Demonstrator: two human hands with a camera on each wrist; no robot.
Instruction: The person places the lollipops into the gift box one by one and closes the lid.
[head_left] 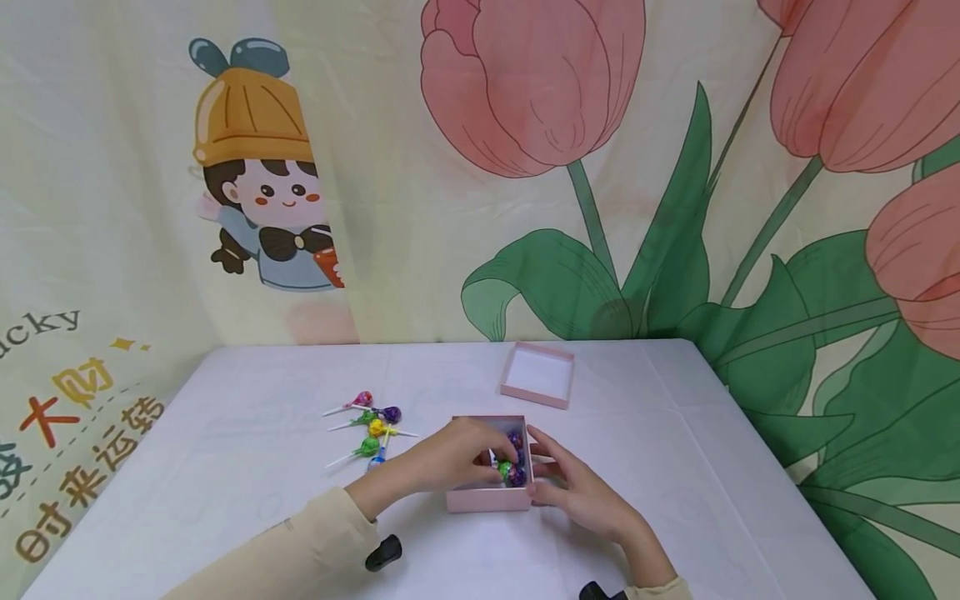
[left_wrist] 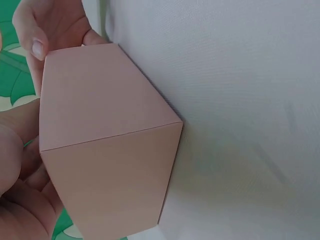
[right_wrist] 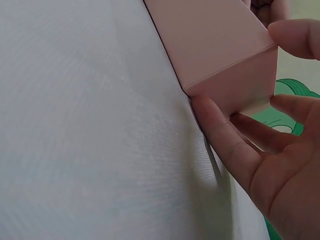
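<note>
An open pink box (head_left: 487, 500) stands on the table with several lollipops (head_left: 515, 475) inside, wrapped in purple and green. My left hand (head_left: 453, 454) reaches over its left side, fingers bent down into it. Thumb and fingertips pinch a green-wrapped lollipop (head_left: 505, 471), partly hidden by the hand. Against the box's right side rests my right hand (head_left: 581, 492), its fingers spread along the wall and the thumb at the near corner. The right wrist view shows the right hand (right_wrist: 280, 150) touching the pink wall (right_wrist: 235, 82). The box's outer walls (left_wrist: 105, 95) fill much of the left wrist view.
Left of the box lies a loose group of lollipops, among them a pink (head_left: 363, 399), a yellow (head_left: 377, 427) and a green one (head_left: 367, 447). A shallow pink lid (head_left: 534, 402) with a white inside lies behind the box. A white cloth (head_left: 262, 483) covers the table.
</note>
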